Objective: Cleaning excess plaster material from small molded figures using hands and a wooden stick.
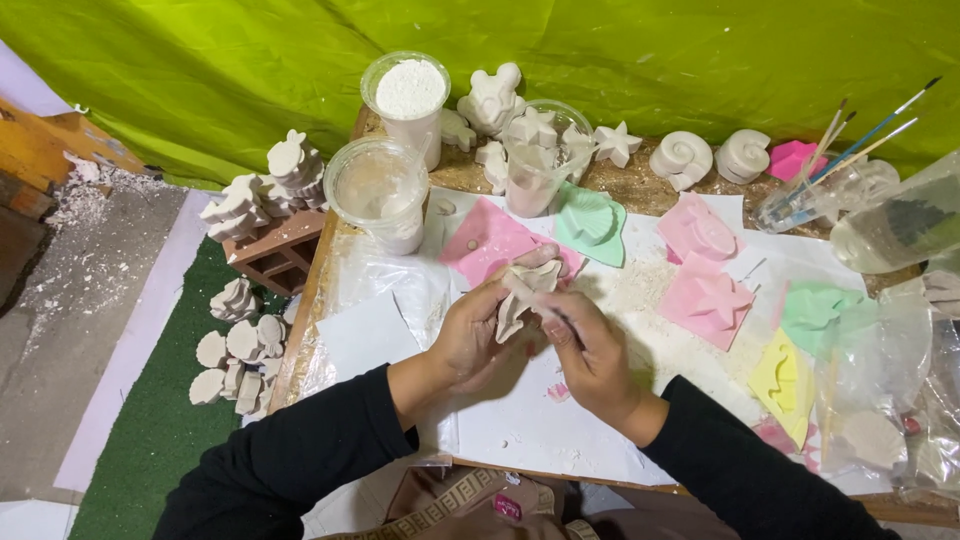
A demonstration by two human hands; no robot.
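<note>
Left hand (470,335) grips star-shaped plaster cast (525,292) above bench (530,425), right hand (590,350) pinches a thin tool at its edge; best scrape lightly, supporting fragile arms.

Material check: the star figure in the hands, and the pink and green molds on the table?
Star figure: looks like plaster, matte off-white and chalky, with white dust around. Pink mold and green mold: probably silicone or soft rubber, smooth pastel with rounded edges, though rigidity can't be judged.
</note>
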